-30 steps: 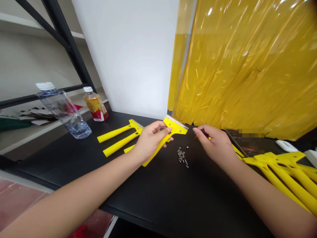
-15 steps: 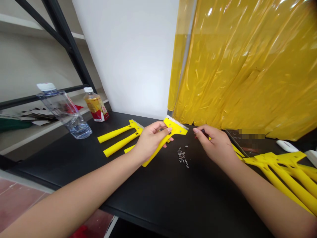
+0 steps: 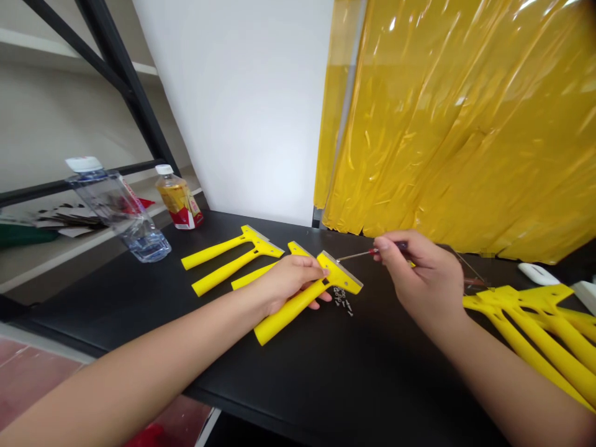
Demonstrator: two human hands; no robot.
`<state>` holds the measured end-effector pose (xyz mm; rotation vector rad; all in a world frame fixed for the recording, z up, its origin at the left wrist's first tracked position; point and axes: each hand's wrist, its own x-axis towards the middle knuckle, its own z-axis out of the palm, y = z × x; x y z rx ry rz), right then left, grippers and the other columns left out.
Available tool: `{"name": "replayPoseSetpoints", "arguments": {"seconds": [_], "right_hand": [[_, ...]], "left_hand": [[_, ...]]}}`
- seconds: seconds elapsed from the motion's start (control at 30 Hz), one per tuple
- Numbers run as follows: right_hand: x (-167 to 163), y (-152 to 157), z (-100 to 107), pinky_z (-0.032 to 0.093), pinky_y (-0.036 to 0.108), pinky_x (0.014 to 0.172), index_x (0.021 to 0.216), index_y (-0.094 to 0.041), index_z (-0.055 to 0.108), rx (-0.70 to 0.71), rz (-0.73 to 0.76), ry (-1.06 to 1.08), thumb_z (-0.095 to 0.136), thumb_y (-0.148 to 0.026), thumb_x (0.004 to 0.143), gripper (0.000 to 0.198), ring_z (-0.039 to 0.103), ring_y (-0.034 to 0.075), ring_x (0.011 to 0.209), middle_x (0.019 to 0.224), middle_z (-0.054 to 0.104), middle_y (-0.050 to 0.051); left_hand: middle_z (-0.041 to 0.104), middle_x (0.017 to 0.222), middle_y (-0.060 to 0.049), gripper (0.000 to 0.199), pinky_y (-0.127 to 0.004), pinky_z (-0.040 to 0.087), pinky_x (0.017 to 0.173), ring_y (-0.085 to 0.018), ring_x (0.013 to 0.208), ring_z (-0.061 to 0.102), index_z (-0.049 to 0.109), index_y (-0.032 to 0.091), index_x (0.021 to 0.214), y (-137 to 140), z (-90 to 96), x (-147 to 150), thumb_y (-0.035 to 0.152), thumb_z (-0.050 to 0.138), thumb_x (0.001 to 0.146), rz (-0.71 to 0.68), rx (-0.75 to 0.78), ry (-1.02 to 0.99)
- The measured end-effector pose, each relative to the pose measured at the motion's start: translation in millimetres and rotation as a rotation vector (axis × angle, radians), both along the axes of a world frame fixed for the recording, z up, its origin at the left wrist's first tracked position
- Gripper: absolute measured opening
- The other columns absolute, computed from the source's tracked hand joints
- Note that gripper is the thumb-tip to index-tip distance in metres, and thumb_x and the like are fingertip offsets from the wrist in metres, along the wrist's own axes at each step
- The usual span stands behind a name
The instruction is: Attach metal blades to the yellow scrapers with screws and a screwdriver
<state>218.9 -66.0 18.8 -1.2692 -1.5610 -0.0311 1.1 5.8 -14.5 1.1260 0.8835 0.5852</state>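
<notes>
A yellow scraper [image 3: 291,312] with a metal edge along its head is gripped by my left hand [image 3: 293,282], its handle slanting down toward me. My right hand [image 3: 419,267] is closed round a screwdriver [image 3: 356,255] with a dark red handle. The screwdriver's thin shaft points left, its tip at or very close to the upper part of the scraper head. Small screws [image 3: 347,305] lie in a loose pile on the black table [image 3: 354,372], partly hidden by the scraper. More yellow scrapers [image 3: 223,271] rest to the left of my left hand.
Several yellow scraper handles [image 3: 535,323] are stacked at the right. A large clear bottle [image 3: 125,211] and a smaller drink bottle [image 3: 179,198] stand at the left. Yellow plastic sheeting [image 3: 465,136] and a white panel [image 3: 237,105] rise behind the table. A white object [image 3: 539,274] lies at the far right.
My left hand has brought the scraper lower and nearer to me. My right hand has turned the screwdriver so its shaft now shows, reaching to the scraper head.
</notes>
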Motion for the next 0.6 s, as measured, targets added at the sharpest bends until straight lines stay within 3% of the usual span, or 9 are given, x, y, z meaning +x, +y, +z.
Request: {"name": "replayPoseSetpoints", "arguments": {"seconds": [0.6], "right_hand": [[-5.4, -1.9, -0.8, 0.051, 0.031, 0.067, 0.090, -0.027, 0.069, -0.002, 0.051, -0.156, 0.061, -0.041, 0.103, 0.021, 0.070, 0.018, 0.070, 0.080, 0.076, 0.001]], "left_hand": [[0.074, 0.083, -0.008, 0.025, -0.024, 0.058, 0.048, -0.022, 0.070, 0.077, 0.067, 0.016, 0.087, -4.6, 5.3, 1.9, 0.033, 0.083, 0.081, -0.052, -0.032, 0.013]]}}
